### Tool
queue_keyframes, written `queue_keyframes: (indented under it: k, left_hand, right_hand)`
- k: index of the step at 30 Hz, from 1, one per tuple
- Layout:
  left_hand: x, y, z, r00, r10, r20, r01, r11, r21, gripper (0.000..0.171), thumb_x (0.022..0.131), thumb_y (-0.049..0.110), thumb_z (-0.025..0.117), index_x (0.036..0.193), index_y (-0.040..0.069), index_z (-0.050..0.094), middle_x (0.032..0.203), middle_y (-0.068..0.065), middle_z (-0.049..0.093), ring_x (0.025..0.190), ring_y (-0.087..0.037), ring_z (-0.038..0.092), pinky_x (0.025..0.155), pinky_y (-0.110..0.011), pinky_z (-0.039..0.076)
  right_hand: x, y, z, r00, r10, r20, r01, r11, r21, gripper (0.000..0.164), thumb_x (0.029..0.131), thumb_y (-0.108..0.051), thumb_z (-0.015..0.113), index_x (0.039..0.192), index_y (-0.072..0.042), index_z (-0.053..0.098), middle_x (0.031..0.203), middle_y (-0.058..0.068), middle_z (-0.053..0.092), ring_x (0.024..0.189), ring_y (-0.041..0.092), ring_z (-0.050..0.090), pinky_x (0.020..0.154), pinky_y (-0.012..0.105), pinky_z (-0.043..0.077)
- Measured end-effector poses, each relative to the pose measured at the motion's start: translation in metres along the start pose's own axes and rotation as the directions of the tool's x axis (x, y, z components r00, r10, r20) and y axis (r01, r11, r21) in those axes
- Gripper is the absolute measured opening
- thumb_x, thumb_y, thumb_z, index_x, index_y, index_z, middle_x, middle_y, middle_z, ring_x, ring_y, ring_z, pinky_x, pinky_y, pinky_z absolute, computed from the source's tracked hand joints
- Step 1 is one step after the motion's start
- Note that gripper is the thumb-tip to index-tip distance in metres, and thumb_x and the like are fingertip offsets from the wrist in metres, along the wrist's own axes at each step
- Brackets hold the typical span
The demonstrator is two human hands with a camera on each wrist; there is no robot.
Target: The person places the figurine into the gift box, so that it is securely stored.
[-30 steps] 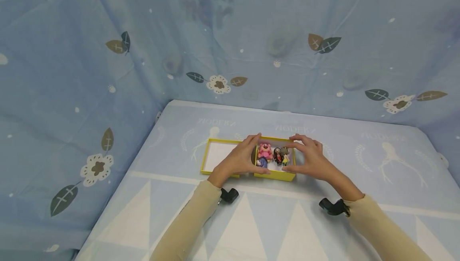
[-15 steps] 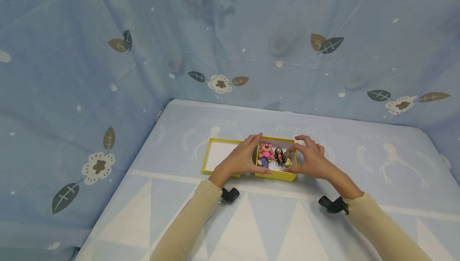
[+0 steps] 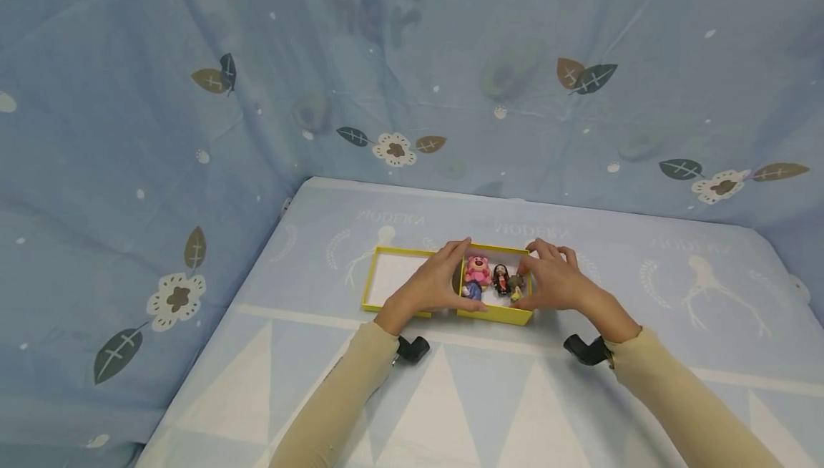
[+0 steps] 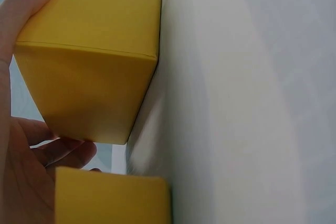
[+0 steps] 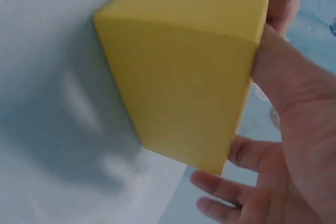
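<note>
A yellow box (image 3: 494, 313) with a white inside stands on the table, holding several small figurines. My left hand (image 3: 433, 283) grips its left side, thumb at the front rim and fingers at the back corner. On the right, my right hand (image 3: 555, 279) reaches over the rim, its thumb and index finger around a grey-haired figurine (image 3: 516, 286) in yellow. Left of that one lie a black-haired figurine (image 3: 501, 279), a pink bear figurine (image 3: 477, 270) and a blue figurine (image 3: 473, 290). Both wrist views show the box's outer walls; the contents are hidden there.
A shallow yellow-edged lid (image 3: 394, 275), white inside, lies left of the box, partly behind the left hand. The table (image 3: 322, 382) has a patterned cloth. Blue floral curtains (image 3: 412, 81) rise behind and at the left.
The grey-haired figurine has shifted right, away from the black-haired one, with the right hand's fingers around it. The right wrist has moved slightly left and up. The left hand keeps its hold.
</note>
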State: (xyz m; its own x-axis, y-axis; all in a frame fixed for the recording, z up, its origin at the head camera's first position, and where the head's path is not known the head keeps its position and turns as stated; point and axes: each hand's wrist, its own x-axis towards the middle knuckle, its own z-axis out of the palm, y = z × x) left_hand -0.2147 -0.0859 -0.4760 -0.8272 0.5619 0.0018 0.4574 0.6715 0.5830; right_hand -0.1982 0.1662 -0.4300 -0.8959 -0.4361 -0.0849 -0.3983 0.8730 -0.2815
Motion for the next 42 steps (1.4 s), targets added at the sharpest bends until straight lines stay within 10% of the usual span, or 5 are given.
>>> queue_keyframes:
  k: [11,42]
  left_hand:
    - [0.001,-0.003,0.001,1.0,0.008,-0.007,-0.007,1.0,0.015,0.128,0.065,0.071,0.077,0.159,0.018,0.008,0.159,-0.006,0.026,0.141,-0.028,0.038,0.11,-0.048,0.04]
    - [0.0,-0.001,-0.001,1.0,-0.005,-0.004,0.005,1.0,0.007,0.127,0.066,0.068,0.079,0.159,0.018,0.009,0.159,-0.007,0.026,0.141,-0.028,0.037,0.111,-0.048,0.039]
  right_hand:
    - [0.014,-0.008,-0.003,0.991,-0.01,0.133,0.02,0.997,-0.075,0.043,0.069,-0.046,0.086,0.083,-0.014,0.06,0.118,0.019,0.049,0.116,0.041,0.046,0.104,0.068,0.023]
    - [0.016,-0.007,0.004,0.988,0.071,0.135,-0.066,0.997,-0.041,0.042,0.071,-0.043,0.086,0.092,-0.012,0.068,0.131,0.024,0.047,0.123,0.045,0.042,0.105,0.067,0.022]
